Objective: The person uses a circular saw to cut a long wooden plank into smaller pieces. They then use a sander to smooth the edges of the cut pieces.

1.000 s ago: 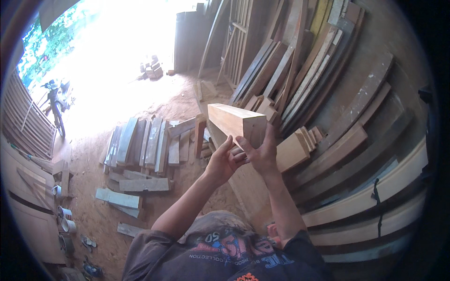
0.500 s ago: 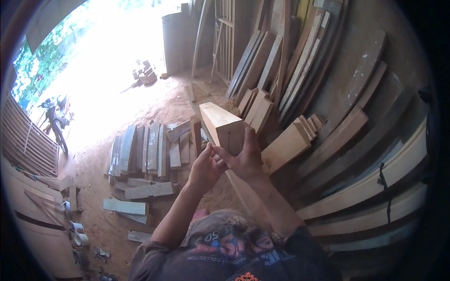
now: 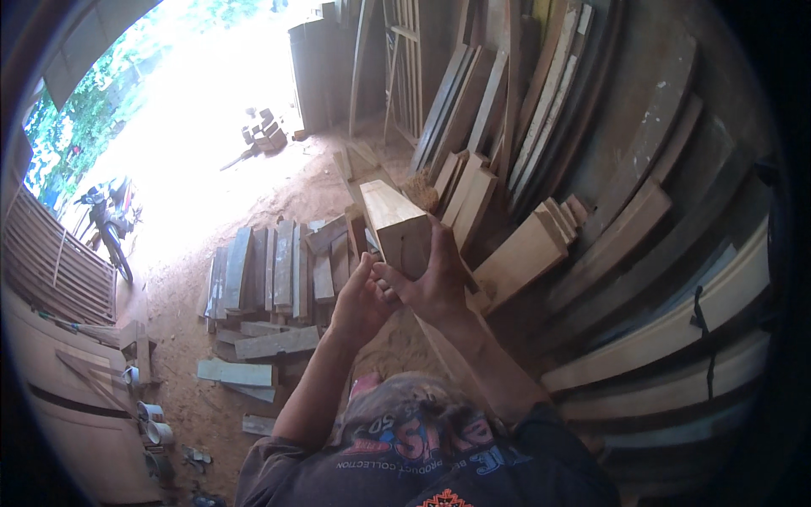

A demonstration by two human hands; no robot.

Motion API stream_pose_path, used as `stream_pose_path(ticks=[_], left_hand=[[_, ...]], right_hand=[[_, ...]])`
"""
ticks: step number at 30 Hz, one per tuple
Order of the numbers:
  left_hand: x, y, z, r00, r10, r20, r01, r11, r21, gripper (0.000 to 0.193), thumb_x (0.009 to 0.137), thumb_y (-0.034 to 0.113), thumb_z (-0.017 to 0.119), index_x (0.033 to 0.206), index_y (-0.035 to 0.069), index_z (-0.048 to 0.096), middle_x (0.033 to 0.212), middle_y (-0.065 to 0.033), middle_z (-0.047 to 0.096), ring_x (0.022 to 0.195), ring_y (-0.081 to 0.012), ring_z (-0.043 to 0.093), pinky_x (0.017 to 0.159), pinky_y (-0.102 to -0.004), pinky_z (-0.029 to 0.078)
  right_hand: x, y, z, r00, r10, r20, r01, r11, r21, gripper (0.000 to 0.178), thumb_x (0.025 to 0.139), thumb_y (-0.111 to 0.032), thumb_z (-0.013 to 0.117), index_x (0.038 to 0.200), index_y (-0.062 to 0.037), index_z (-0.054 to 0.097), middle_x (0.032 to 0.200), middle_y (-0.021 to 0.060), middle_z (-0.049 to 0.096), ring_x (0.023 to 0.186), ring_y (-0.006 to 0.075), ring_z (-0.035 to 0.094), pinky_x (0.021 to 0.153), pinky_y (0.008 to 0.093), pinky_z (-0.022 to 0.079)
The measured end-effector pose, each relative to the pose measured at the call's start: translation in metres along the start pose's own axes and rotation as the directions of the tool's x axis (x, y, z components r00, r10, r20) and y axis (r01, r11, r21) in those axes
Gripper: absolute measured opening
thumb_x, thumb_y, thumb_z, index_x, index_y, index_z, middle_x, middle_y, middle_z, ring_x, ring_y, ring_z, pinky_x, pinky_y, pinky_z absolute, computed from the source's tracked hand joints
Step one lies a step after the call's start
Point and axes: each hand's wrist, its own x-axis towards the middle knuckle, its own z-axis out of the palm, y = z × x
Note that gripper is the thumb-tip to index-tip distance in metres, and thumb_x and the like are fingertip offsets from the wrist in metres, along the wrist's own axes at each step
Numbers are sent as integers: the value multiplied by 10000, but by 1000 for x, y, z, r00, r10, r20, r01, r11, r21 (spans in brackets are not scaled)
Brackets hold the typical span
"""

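A thick pale wooden block with a squared end is held up in front of me, its long side pointing away. My right hand wraps the near end, fingers along the right side and thumb reaching across below to the left. My left hand is closed at the block's lower left corner, its thumb raised beside the edge. The hands meet beneath the near end, and some left fingertips are hidden behind the right thumb and the block.
Rows of short boards lie on the dirt floor ahead left. Stacked planks and long boards line the right side. Tall boards lean on the far wall. A motorbike stands far left, near white cups.
The block and both hands have shifted slightly left and up in the picture. The grip looks the same, and the surroundings have swung a little with my head.
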Motion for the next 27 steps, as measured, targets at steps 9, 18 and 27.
stream_pose_path(ticks=[9,18,27], left_hand=[[-24,-115,-67,846,-462,-265,513,840,174,1012,1031,829,449,1670,46,389,1601,-218,546,1433,-353,572,1222,-484,432],[-16,-163,-116,707,-660,-254,700,600,388,809,1104,675,506,1681,121,392,1593,-142,556,1410,-281,572,1170,-465,451],[-27,-116,-160,742,-528,-413,657,695,293,763,1113,536,607,1672,61,396,1574,-143,565,1366,-291,610,1069,-424,532]], right_hand=[[-162,31,-14,846,404,348,-340,911,-232,1122,793,-282,939,1670,-56,276,1420,264,542,1301,484,602,1019,561,562],[-209,85,-9,778,510,366,-387,849,-360,997,843,-198,858,1665,-92,304,1476,233,504,1364,457,561,1032,557,566],[-135,133,51,771,479,420,-333,865,-374,1074,775,-156,877,1677,-133,294,1494,225,501,1360,463,559,1068,564,544]])
